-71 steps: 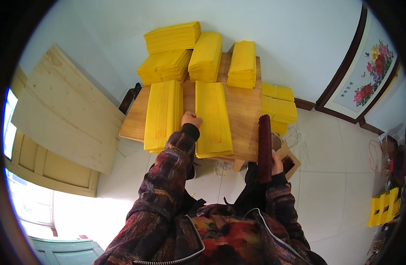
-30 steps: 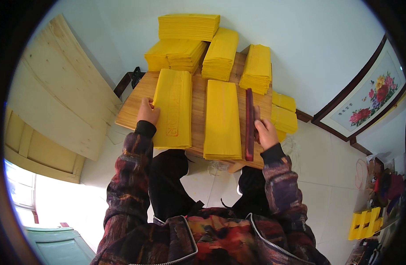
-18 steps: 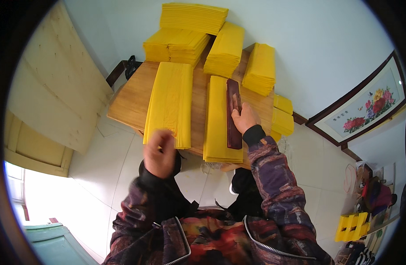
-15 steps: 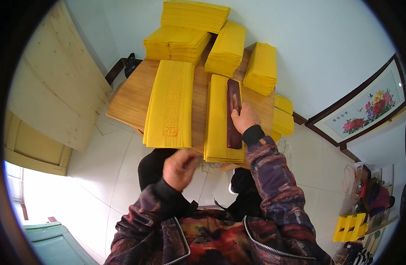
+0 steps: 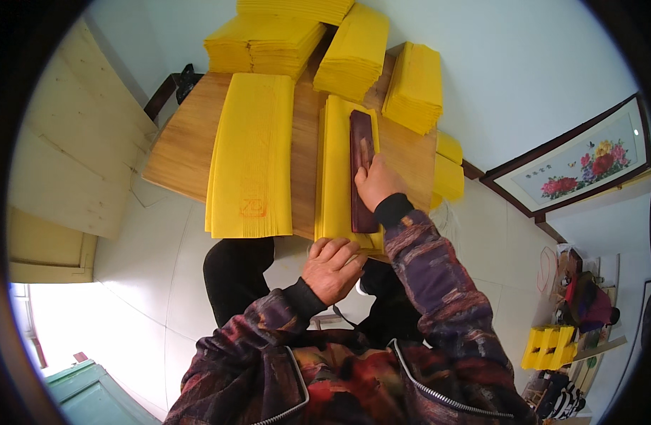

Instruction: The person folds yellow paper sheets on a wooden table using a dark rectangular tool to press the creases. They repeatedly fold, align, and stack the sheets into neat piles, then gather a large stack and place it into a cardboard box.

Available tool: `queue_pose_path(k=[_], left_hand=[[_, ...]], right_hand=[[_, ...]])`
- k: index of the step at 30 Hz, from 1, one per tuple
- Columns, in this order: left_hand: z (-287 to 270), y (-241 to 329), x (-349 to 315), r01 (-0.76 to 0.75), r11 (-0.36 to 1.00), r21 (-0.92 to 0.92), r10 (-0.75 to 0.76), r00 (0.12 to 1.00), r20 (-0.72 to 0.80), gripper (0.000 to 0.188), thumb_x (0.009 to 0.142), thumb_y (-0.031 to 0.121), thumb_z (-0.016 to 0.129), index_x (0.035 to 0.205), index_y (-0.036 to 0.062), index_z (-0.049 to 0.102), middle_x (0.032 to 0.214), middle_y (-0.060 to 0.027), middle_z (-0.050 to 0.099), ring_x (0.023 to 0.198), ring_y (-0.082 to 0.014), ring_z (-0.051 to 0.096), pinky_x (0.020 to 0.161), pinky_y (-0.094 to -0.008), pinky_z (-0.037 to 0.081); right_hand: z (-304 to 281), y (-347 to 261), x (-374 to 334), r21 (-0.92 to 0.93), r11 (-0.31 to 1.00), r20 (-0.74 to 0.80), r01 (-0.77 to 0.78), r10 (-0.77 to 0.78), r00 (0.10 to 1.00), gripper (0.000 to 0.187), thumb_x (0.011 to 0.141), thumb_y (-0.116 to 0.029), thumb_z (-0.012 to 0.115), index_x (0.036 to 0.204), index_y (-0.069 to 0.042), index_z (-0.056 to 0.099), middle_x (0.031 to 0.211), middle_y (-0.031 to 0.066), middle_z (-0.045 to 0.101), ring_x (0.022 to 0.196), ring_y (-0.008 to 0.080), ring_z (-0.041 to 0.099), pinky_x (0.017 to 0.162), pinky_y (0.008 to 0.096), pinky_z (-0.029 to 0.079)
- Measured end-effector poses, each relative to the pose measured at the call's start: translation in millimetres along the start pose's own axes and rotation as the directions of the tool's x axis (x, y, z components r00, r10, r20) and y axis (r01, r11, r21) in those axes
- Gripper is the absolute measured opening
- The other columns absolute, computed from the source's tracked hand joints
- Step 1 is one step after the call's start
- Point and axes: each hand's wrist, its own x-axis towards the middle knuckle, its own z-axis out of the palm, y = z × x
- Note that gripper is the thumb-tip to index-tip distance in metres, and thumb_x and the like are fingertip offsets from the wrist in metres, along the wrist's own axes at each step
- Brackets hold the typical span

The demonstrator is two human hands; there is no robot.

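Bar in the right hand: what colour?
Dark maroon; the bar shows best in the head view.

On the left yellow stack [image 5: 249, 142], shows a boxed red mark [image 5: 254, 206] at the near end, with fainter red print [image 5: 255, 166] above. On the flower picture [image 5: 577, 156], bears a short line of dark characters [image 5: 539, 173], too small to read.
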Motion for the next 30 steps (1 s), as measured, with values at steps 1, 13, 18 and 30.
queue_pose_path(k=[1,13,18,30], left_hand=[[6,-2,0,-0.004,1.000,0.019,0.004,1.000,0.029,0.039,0.062,0.014,0.071,0.098,0.0104,0.058,0.104,-0.0051,0.051,0.099,-0.0232,0.048,0.083,-0.0392,0.036],[29,-12,-8,0.010,0.990,0.143,-0.020,0.997,0.071,0.049,0.064,0.026,0.071,0.109,0.0172,0.056,0.110,-0.0025,0.049,0.104,-0.0214,0.043,0.088,-0.0390,0.031],[30,-13,-10,0.006,0.987,0.160,-0.016,0.998,0.065,0.047,0.064,0.026,0.070,0.108,0.0170,0.056,0.110,-0.0030,0.048,0.103,-0.0220,0.043,0.087,-0.0396,0.031],[-7,17,9,0.137,0.979,0.151,-0.141,0.990,0.016,0.048,0.069,0.020,0.067,0.113,0.0100,0.051,0.117,-0.0126,0.045,0.110,-0.0318,0.041,0.092,-0.0440,0.033]], right_hand=[[0,0,0,0.013,1.000,-0.025,-0.012,0.012,1.000,0.034,0.081,-0.028,0.049,0.091,0.005,0.048,0.074,0.0269,0.059,0.069,0.0407,0.059,0.063,0.0482,0.047],[5,-6,-1,-0.124,0.992,-0.007,-0.003,0.002,1.000,0.032,0.083,-0.029,0.048,0.092,0.002,0.044,0.074,0.0247,0.061,0.069,0.0398,0.059,0.062,0.0488,0.047],[8,-3,1,-0.043,0.998,0.006,-0.050,0.050,0.999,0.032,0.083,-0.028,0.047,0.093,0.002,0.046,0.076,0.0256,0.060,0.072,0.0412,0.059,0.066,0.0489,0.047],[-25,133,-34,0.997,0.061,-0.062,0.054,0.138,0.988,0.032,0.090,-0.029,0.043,0.097,-0.001,0.056,0.085,0.0100,0.061,0.074,0.0187,0.057,0.064,0.0315,0.047]])
